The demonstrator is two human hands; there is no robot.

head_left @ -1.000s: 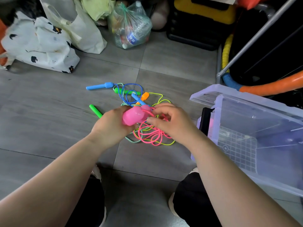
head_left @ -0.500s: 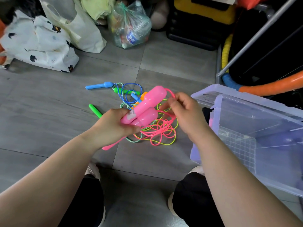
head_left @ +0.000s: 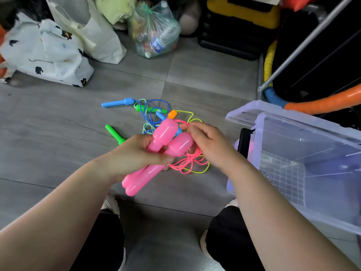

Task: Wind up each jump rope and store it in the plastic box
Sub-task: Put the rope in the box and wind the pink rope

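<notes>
Knees in black trousers (head_left: 101,241) frame the bottom of the view, above a grey tiled floor (head_left: 58,124). Left hand (head_left: 134,155) grips both pink handles (head_left: 142,178) of one jump rope, side by side, fingers curled round their narrow shafts and the fat ends pointing away. Right hand (head_left: 211,145) pinches a loop of the pink cord (head_left: 187,163) just beside those fat ends; the rest of the cord lies loose on the floor, tangled with a yellow cord (head_left: 195,120). To the right stands the clear plastic box (head_left: 293,133), open. Farther out lie a green handle (head_left: 114,133), an orange handle (head_left: 172,114), a blue cord (head_left: 156,102) and a blue handle (head_left: 117,102). Beyond them sit a spotted white bag (head_left: 48,55) and a knotted clear bag (head_left: 156,30).
</notes>
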